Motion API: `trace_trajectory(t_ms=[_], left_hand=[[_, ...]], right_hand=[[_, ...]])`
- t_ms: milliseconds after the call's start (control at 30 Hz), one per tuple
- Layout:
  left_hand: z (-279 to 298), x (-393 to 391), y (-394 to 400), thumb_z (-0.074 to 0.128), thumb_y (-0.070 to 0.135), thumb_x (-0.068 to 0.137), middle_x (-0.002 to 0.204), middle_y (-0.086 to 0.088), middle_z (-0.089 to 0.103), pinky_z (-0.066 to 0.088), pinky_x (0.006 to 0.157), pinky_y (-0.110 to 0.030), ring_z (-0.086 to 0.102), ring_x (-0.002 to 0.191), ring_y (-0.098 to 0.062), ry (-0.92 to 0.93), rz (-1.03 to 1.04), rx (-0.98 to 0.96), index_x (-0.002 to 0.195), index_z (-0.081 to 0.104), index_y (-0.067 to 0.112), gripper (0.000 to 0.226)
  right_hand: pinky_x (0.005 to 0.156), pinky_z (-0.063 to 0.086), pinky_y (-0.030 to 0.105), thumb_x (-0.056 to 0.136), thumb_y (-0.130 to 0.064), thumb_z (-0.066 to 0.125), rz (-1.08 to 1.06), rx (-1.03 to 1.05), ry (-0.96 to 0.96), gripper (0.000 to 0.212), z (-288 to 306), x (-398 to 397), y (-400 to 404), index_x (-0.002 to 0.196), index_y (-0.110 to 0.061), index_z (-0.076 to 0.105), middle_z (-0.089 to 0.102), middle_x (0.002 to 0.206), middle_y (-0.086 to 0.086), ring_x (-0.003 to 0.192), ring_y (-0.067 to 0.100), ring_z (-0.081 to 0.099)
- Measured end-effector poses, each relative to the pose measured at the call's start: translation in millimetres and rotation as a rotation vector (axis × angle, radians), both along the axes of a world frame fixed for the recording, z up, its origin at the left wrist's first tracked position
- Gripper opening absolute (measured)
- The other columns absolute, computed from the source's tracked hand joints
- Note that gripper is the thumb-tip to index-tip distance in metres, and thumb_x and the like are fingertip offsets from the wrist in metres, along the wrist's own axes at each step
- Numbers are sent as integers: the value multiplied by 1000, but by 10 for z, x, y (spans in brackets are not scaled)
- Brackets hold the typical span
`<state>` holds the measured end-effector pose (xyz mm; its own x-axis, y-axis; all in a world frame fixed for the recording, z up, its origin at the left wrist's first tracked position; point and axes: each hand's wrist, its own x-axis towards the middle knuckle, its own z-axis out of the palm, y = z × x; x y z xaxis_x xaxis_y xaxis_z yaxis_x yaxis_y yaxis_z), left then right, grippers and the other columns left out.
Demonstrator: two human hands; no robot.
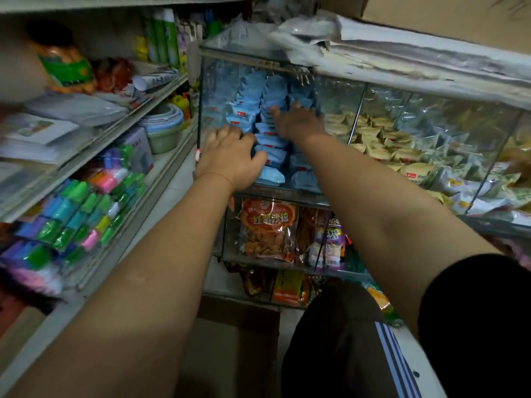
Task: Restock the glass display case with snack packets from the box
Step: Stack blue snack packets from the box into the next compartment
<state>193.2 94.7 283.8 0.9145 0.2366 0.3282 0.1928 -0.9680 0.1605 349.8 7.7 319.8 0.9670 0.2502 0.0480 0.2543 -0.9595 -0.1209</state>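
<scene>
The glass display case (246, 58) stands ahead, and its left compartment is packed with light blue snack packets (274, 89). My left hand (230, 158) is at the front of that compartment, fingers curled and thumb round a bunch of blue packets. My right hand (297, 122) reaches deeper inside, its fingers straight and spread, pressing against the stacked blue packets. A brown cardboard box (238, 323) lies on the floor below, between my arms; what it holds is hidden.
Yellow snack packets (382, 139) fill the compartments to the right. An orange packet (268, 228) and others sit in the tier below. Newspapers (402, 50) lie on top of the case. Shelves on the left hold coloured bag rolls (86, 214) and bottles (163, 35).
</scene>
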Motion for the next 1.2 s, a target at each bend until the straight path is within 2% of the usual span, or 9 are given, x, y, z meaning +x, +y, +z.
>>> trace_trajectory(t_ms=[200,333,500,567,700,800,933,1100,1200], left_hand=[[41,41,49,31,47,90,136,-11,48,21,109,-38,36,129,-27,-42,-1,36,134,51,20,56],[18,32,37,29,47,89,137,-12,48,22,108,-39,36,129,-28,-32,-3,29,135,50,19,58],[12,12,9,34,44,93,137,-11,47,22,107,-39,35,129,-27,-40,-4,28,135,51,18,52],[20,7,14,34,44,93,138,-11,47,22,107,-39,35,130,-27,-41,-2,28,135,51,18,52],[27,16,15,34,45,94,138,-10,47,22,107,-38,35,129,-27,-42,-1,28,135,51,19,52],[28,15,3,34,44,94,137,-11,48,23,106,-38,35,129,-27,-46,-3,26,133,53,18,51],[24,13,11,34,44,93,135,-10,49,23,107,-38,36,128,-27,-56,-2,19,132,54,18,51],[25,-4,4,26,48,88,133,-11,50,23,107,-39,37,127,-27,-49,-9,14,131,56,18,60],[34,7,29,35,45,93,133,-11,50,24,108,-39,37,127,-27,-59,-7,20,130,56,18,51]], right_hand=[[118,5,49,91,-71,8,18,-47,30,89,-16,132,108,153,-8,21,18,159,13,148,29,11],[118,15,47,86,-78,8,-26,-86,44,98,-89,115,75,150,-7,29,26,156,15,144,32,23],[118,5,47,89,-75,10,-63,-149,30,97,-78,72,74,152,-1,14,8,159,20,147,38,2],[118,7,47,91,-72,13,-51,-131,15,95,-97,88,99,152,0,13,9,159,20,147,35,5],[115,17,46,88,-75,19,-57,-53,17,95,-92,163,86,151,-4,20,23,157,15,142,32,27],[114,25,46,86,-77,18,-48,-75,27,94,-82,194,84,151,-9,25,28,155,14,140,33,32],[114,26,46,85,-78,14,-45,-122,64,96,-92,220,119,151,-10,28,27,156,12,140,32,31],[118,7,47,88,-74,9,-55,-131,75,92,-117,203,115,155,-11,11,8,161,11,148,29,7],[117,10,46,89,-73,9,-55,-147,88,90,-101,197,118,155,-12,12,8,161,14,147,34,11]])
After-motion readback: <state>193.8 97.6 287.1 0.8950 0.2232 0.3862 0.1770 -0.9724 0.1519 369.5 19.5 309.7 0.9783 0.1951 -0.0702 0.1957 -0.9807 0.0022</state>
